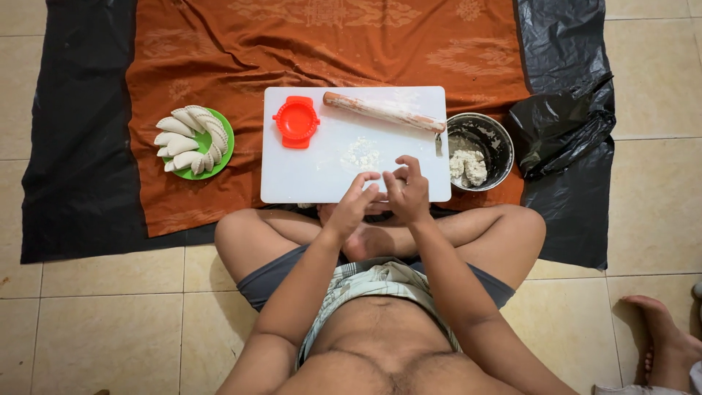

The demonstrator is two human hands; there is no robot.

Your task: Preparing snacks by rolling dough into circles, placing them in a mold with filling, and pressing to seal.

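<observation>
My left hand and my right hand meet over the near edge of a white cutting board. Their fingers are curled together, seemingly working a small piece of dough that is mostly hidden between them. A flattened, crumbly patch of dough lies on the board just beyond my fingers. A red dumpling press lies shut on the board's far left. A wooden rolling pin rests across the far right corner.
A green plate piled with several shaped white dumplings sits left of the board. A metal bowl with dough stands to the right, beside crumpled black plastic. An orange cloth covers the floor. Another person's foot is at lower right.
</observation>
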